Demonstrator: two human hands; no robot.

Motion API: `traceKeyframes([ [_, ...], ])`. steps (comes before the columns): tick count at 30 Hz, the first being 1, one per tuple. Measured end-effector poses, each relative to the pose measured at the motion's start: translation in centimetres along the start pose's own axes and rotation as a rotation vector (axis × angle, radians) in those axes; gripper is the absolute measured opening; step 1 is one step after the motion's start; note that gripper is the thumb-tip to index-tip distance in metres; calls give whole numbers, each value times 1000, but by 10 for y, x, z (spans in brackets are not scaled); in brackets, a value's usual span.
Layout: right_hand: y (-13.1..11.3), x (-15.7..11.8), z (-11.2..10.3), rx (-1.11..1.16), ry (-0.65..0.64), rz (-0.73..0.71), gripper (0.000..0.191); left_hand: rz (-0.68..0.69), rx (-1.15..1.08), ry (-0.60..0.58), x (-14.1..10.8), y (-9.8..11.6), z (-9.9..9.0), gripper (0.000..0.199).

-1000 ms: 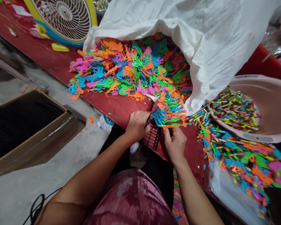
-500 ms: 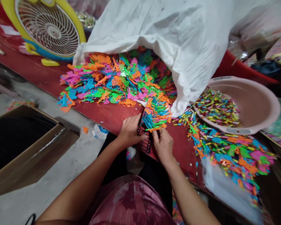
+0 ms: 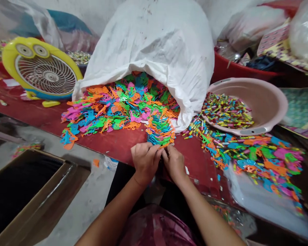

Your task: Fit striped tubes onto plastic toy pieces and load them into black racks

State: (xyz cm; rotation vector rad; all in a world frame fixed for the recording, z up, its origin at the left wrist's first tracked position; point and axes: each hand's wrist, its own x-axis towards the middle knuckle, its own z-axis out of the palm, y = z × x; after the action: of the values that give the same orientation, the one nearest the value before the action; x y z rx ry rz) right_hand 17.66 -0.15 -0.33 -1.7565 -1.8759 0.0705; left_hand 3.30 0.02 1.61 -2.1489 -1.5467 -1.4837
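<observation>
My left hand [image 3: 144,161] and my right hand [image 3: 175,163] come together at the table's near edge. Their fingertips are pinched around the ends of a thin orange plastic piece [image 3: 164,145]. Just beyond it stands a tight row of flat plastic pieces [image 3: 160,131] in blue, green and orange, lined up one behind another. What lies beneath my fingers is mostly hidden. Behind the row, a heap of bright plastic pieces [image 3: 113,106] spills from the mouth of a white sack [image 3: 154,41].
At left on the red table [image 3: 113,141] stands a yellow fan [image 3: 51,76]. To the right, a pink basin [image 3: 268,99] holds small shiny tubes, with more plastic pieces [image 3: 261,157] piled before it. An open cardboard box [image 3: 66,181] sits on the floor at lower left.
My left hand has moved from the side of the black rack to the front of the row, beside my right hand. The rack is now mostly covered. The camera view has shifted and levelled.
</observation>
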Motion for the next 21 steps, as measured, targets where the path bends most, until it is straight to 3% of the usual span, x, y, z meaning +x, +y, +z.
traceKeyframes([
  [6,0,-3,4,-22,-4,19,24,39,-75,-28,2,-9,7,7],
  [12,-3,-2,7,1,19,22,22,-40,-117,-168,1,-14,7,15],
  [15,-6,-4,7,28,27,24,20,-99,-193,-142,-7,-18,6,25],
  [19,7,-15,-14,124,54,32,12,-331,-206,-38,-15,-42,2,41],
  [21,31,-21,-36,125,109,69,14,-362,-292,-163,-14,-60,5,54],
])
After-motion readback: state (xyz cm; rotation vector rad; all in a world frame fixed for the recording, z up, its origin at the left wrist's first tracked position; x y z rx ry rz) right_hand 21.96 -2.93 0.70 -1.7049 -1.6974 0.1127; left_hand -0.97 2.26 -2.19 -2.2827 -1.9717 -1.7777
